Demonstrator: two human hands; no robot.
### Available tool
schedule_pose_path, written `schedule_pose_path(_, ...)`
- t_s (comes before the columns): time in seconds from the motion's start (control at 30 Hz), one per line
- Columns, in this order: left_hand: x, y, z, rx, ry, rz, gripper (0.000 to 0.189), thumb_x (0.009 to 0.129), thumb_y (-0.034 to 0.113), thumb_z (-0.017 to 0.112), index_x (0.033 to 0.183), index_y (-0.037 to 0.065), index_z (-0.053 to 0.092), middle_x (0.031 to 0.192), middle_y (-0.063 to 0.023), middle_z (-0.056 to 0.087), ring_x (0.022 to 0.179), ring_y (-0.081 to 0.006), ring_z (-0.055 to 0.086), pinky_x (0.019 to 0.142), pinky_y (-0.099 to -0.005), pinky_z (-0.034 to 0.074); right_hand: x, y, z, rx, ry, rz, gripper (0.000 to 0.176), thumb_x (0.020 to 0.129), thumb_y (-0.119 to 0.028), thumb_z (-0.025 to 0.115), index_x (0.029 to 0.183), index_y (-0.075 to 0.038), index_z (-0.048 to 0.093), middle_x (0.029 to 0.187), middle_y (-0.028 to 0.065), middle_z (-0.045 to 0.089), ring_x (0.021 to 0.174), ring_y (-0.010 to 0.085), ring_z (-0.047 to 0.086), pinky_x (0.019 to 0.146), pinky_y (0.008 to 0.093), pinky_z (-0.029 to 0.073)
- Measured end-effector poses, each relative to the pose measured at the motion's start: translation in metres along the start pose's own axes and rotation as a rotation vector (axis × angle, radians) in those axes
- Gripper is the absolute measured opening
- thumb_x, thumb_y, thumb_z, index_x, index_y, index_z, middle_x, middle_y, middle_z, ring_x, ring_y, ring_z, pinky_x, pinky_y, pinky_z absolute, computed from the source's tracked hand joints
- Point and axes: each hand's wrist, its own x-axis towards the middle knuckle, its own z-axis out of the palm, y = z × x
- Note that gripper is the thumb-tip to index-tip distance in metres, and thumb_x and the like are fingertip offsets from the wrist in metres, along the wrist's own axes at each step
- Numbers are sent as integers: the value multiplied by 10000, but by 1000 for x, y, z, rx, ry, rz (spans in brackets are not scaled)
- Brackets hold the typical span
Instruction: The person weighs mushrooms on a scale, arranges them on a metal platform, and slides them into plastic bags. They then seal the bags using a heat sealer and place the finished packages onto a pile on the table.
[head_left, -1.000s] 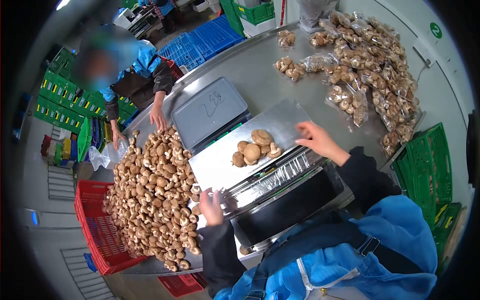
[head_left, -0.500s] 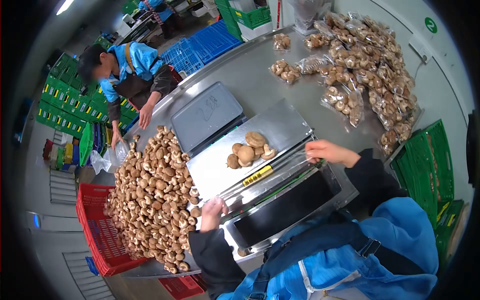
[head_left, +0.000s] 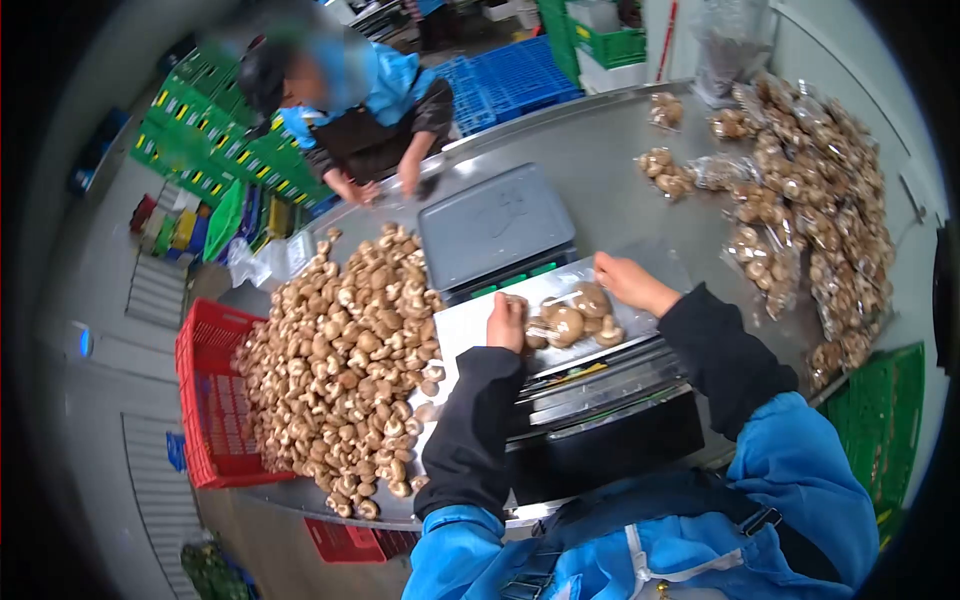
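Mushrooms [head_left: 565, 322] lie between both hands' grip [head_left: 507, 322] [head_left: 630, 284], seemingly under film [head_left: 560, 290].

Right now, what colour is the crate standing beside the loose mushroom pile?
The crate is red, seen best in the head view.

glossy plastic bags [head_left: 755, 265], smooth metal table [head_left: 625, 145]
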Motion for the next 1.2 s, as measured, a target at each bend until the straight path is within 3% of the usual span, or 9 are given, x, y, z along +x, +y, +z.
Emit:
schedule_pose_path(0.23,-66,18,-20,-213,-428,-190,204,946,117,544,1128,26,549,845,14,543,716,-77,495,656,-228,434,-56,-24,-8,531,-373,279,450,931,-326,547,1241,-11,460,1010,105,580,995,171,531,872,312,430)
schedule_pose_path(0.43,-96,51,-23,379,-250,147,257,968,227,499,900,10,620,786,-177,593,739,-281,588,680,-349,457,-79,-17,-1,91,-142,-173,264,965,-233,481,955,7,589,902,135,587,868,241,552,770,336,433)
schedule_pose_path(0.57,-134,124,-25,303,-126,112,275,968,248,489,843,21,580,659,-196,560,644,-413,560,567,-425,437,-107,-75,-22,257,-38,16,284,967,-237,464,860,21,516,717,178,525,639,286,484,622,366,395)
schedule_pose_path(0.67,-164,157,-37,229,-146,129,275,964,248,508,829,18,576,635,-199,539,596,-394,528,550,-402,426,-131,-114,-38,217,28,64,297,967,-238,465,846,28,519,683,176,508,618,282,477,607,367,397)
schedule_pose_path(0.73,-184,163,-45,106,-273,-121,323,966,284,518,825,7,602,589,-99,523,534,-171,492,529,-333,409,-152,-129,-42,242,-25,88,309,970,-243,463,827,25,520,668,186,508,601,287,479,599,369,403)
schedule_pose_path(0.87,-223,132,-35,87,-390,-291,343,962,337,522,892,31,662,620,18,536,535,-40,442,496,-205,367,-204,-125,-23,199,-102,152,311,972,-254,459,807,2,522,628,190,507,564,316,542,557,392,417)
schedule_pose_path(0.9,-231,107,-25,65,-369,-303,359,958,349,524,888,26,666,611,0,546,545,-53,463,508,-223,388,-213,-128,-16,223,-161,299,313,966,-262,469,790,-6,511,619,201,519,583,363,577,535,423,426)
schedule_pose_path(1.0,-240,54,-3,270,-313,-249,411,945,389,529,877,9,669,623,-81,606,587,-128,562,579,-291,457,-240,-77,37,-9,28,84,290,949,-265,497,812,-11,518,648,223,552,640,441,547,549,466,441)
schedule_pose_path(1.2,-267,17,3,507,-142,-292,398,855,433,625,868,36,607,719,-127,649,658,-264,624,627,-360,476,-275,-63,56,296,-36,625,253,896,-249,614,943,-14,532,636,118,609,569,160,595,526,321,444)
